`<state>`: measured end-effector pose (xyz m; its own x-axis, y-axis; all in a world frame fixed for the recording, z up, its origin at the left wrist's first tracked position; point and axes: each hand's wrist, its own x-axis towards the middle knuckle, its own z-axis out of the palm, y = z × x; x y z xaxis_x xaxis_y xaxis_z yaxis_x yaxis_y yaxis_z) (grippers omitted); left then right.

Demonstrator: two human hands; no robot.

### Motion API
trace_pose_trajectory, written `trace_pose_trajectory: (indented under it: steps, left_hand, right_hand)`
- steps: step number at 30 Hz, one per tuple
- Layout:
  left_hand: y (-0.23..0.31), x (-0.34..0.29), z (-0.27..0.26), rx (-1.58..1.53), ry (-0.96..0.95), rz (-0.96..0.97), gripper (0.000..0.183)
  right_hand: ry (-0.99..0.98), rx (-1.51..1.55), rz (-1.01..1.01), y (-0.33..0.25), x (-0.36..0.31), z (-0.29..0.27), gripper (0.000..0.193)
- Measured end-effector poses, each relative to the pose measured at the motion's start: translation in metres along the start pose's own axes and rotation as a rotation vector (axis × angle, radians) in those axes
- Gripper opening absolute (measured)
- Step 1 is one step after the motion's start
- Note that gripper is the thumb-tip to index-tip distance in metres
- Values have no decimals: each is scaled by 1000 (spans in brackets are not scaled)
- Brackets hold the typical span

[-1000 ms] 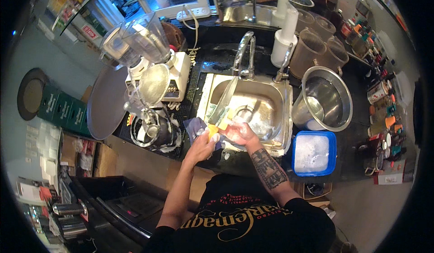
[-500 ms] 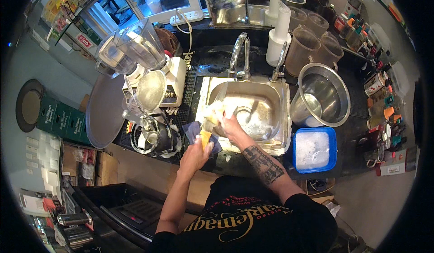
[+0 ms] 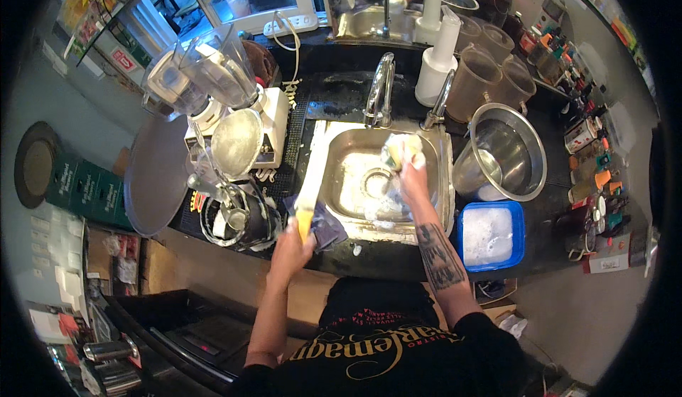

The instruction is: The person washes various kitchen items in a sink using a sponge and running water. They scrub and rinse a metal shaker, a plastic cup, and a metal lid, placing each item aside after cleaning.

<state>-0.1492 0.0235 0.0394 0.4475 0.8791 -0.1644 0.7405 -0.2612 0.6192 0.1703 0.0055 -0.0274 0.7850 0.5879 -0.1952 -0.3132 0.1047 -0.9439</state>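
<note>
My left hand (image 3: pixel 290 249) is closed around the yellow handle of a long knife (image 3: pixel 311 180), left of the sink and near the counter's front edge. Its pale blade points away from me along the left rim of the sink (image 3: pixel 339 157). Over the right part of the basin, my right hand (image 3: pixel 413 180) grips a soapy sponge (image 3: pixel 402 148), pale and yellowish with a dark green side. Suds lie on the basin's bottom around the drain. Beneath the knife handle is a crumpled dark cloth (image 3: pixel 328 229).
A curved faucet (image 3: pixel 380 88) rises behind the sink. To the right stand a large steel pot (image 3: pixel 529 152) and a blue tub (image 3: pixel 522 234) of suds. On the left are blenders (image 3: pixel 273 131), a strainer (image 3: pixel 236 141) and a soapy dark container (image 3: pixel 263 221). Brown pitchers (image 3: pixel 472 77) stand behind.
My right hand and the sponge have moved off the knife, to the right over the basin. The knife, now apart from the sponge, has shifted slightly left, its blade in plain view.
</note>
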Motion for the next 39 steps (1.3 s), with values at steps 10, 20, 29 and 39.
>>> trace_pose_trajectory:
  steps: [10,20,29,39]
  left_hand:
    - [10,147,24,275,268,43,30]
    - [-6,215,31,365,436,233,23]
    - [-55,267,67,488,543,355,28]
    - [27,184,54,424,350,427,50]
  right_hand:
    - [-47,-652,-323,-131,-141,-176,37]
    - [294,-1365,-511,-116,-174,-219,46]
    - [228,-1422,-240,-93,-155,-225,43]
    - [32,-1646,-33,-76,-121,-233,27]
